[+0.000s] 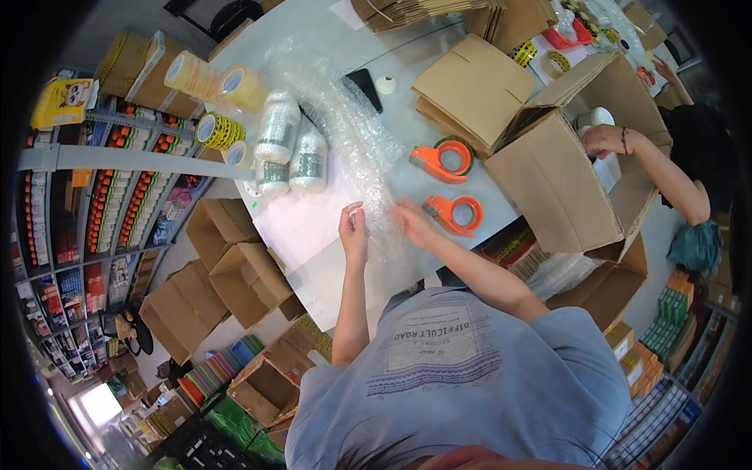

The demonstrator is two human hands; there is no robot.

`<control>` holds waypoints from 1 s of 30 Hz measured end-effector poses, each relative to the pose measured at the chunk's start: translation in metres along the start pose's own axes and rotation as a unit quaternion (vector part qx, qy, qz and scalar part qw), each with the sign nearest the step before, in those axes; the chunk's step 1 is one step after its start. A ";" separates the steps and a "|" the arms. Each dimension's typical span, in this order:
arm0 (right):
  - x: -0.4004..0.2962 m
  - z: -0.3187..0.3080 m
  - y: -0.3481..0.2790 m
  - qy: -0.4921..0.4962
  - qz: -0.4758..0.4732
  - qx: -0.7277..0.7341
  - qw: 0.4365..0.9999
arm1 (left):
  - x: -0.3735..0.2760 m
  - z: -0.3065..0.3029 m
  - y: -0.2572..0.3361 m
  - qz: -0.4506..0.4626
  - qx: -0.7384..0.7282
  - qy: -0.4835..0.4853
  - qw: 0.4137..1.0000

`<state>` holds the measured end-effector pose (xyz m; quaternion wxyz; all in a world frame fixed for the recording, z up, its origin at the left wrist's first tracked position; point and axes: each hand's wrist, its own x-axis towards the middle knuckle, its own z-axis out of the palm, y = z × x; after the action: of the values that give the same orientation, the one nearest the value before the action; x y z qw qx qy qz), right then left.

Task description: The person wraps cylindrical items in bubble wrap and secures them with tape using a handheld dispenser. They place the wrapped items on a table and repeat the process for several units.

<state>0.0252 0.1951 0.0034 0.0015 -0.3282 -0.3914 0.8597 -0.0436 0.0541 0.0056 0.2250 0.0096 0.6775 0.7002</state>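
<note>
A long sheet of bubble wrap (358,147) runs across the white table towards my body. At its left edge is my left hand (353,234), fingers bent and raised; whether any film is pinched there is unclear. My right hand (416,223) reaches over the opposite edge, its blurred fingertips against the plastic, so its grip cannot be made out. Several bubble-wrapped bottles (277,126) with green-and-white labels lie together beyond my left hand. Two orange tape dispensers lie right of the wrap, the nearer tape dispenser (455,215) close to my right hand.
Tape rolls (242,88) stand by the bottles. A black phone (364,89) lies beyond the wrap. Flat cardboard (470,88) is stacked at right, beside an open carton (558,182) into which another person's hand (605,140) reaches. Empty cartons (249,282) sit left of the table.
</note>
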 end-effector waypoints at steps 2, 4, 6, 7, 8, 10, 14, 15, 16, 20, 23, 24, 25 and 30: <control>0.004 0.001 0.014 0.086 -0.124 -0.131 0.980 | -0.011 0.010 0.017 0.002 0.048 -0.008 0.999; 0.017 -0.009 0.013 0.039 -0.154 -0.248 0.956 | -0.017 0.008 0.023 0.009 0.069 -0.006 0.998; 0.021 -0.014 0.005 0.012 -0.146 -0.276 0.950 | -0.015 -0.002 0.015 0.021 0.061 -0.001 0.998; 0.016 -0.009 -0.005 0.006 -0.122 -0.249 0.961 | -0.011 -0.007 0.004 0.076 0.096 0.023 0.992; 0.014 -0.004 -0.011 0.000 -0.097 -0.222 0.970 | -0.007 -0.011 -0.008 0.130 0.132 0.046 0.982; 0.021 -0.011 -0.005 0.019 -0.107 -0.195 0.975 | -0.005 -0.012 -0.010 0.160 0.161 0.082 0.970; 0.037 -0.024 -0.019 0.163 -0.072 -0.055 0.982 | -0.005 -0.029 -0.013 0.134 0.157 0.141 0.968; 0.036 -0.020 -0.019 0.129 -0.052 -0.063 0.988 | -0.006 -0.033 -0.013 0.142 0.163 0.149 0.965; 0.036 -0.012 -0.017 0.096 -0.031 -0.071 0.992 | -0.007 -0.033 -0.013 0.103 0.181 0.087 0.974; 0.029 0.023 0.002 0.018 -0.103 -0.296 0.949 | -0.009 -0.005 -0.011 0.056 0.063 0.041 0.996; 0.065 -0.003 0.007 -0.092 0.069 -0.194 0.974 | -0.008 -0.013 -0.011 0.066 0.072 0.046 0.994; 0.066 -0.011 0.002 -0.077 0.103 -0.112 0.985 | -0.009 -0.017 -0.010 0.059 0.068 0.046 0.995; 0.066 -0.019 -0.005 -0.060 0.135 -0.029 0.989 | -0.012 -0.023 -0.001 0.039 0.055 0.045 0.997; 0.053 -0.010 -0.007 -0.013 0.140 0.159 0.977 | -0.011 -0.055 -0.028 0.001 0.163 -0.016 0.986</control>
<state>-0.0127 0.2204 -0.0271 -0.0716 -0.3638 -0.2004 0.9069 -0.0432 -0.0019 -0.0220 0.2307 0.0582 0.7791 0.5800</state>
